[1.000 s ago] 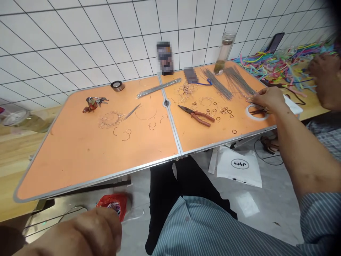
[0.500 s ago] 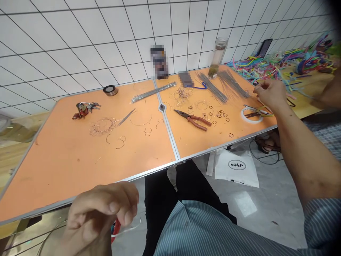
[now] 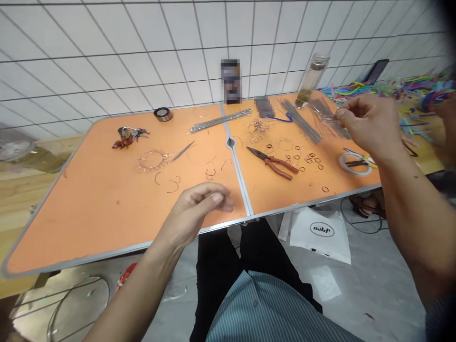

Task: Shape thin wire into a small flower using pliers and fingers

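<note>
Nearest, the left hand (image 3: 199, 204) hovers over the smooth orange folding table (image 3: 107, 209), fingers loosely curled, nothing seen in it. Farther right, beyond red-handled pliers (image 3: 274, 163), the right hand (image 3: 368, 123) pinches thin grey wires (image 3: 328, 117), straight and stiff.

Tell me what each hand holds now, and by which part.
The right hand seems to pinch, by its end, one wire of the grey wire bundle; too fine to be sure. The left hand shows nothing held.
</note>
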`<state>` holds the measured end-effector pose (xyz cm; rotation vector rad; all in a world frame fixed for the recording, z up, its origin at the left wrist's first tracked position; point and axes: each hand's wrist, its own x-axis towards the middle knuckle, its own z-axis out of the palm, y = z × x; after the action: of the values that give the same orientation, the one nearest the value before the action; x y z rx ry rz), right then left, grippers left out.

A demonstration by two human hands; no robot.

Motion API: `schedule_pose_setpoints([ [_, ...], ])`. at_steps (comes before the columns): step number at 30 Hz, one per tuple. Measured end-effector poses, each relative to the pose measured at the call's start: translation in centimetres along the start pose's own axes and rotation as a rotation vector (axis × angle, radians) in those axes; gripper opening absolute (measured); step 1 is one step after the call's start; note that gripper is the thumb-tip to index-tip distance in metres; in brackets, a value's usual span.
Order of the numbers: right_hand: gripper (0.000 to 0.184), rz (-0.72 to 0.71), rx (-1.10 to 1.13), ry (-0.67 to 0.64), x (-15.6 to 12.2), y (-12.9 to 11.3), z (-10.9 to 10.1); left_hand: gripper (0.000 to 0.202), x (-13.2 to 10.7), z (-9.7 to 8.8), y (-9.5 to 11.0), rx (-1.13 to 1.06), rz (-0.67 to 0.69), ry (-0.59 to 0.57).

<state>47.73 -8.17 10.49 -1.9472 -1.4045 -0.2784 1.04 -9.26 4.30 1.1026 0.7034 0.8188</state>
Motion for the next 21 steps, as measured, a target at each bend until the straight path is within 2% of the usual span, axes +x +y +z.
schedule_pose_setpoints([
  [2, 0.002, -0.046, 0.134, -0.037, -1.1, -4.1, 1.2, 0.027, 2.1, 0.7, 0.0, -0.03, -0.042, 0.01],
  [5, 0.009, -0.157, 0.28, -0.125, -3.3, -10.1, 4.0, 0.033, 5.1, 1.0, -0.1, -0.069, -0.062, -0.01],
  [10, 0.006, -0.335, 0.442, -0.267, -6.4, -17.7, 9.3, 0.028, 8.0, -1.3, 0.5, -0.145, -0.05, 0.123],
  [15, 0.013, -0.435, 0.513, -0.364, -6.8, -21.6, 13.5, 0.011, 8.3, -4.7, 1.5, -0.186, -0.019, 0.236],
  [21, 0.02, -0.486, 0.548, -0.423, -6.9, -23.4, 16.2, 0.011, 9.4, -7.9, 1.4, -0.122, -0.008, 0.296],
])
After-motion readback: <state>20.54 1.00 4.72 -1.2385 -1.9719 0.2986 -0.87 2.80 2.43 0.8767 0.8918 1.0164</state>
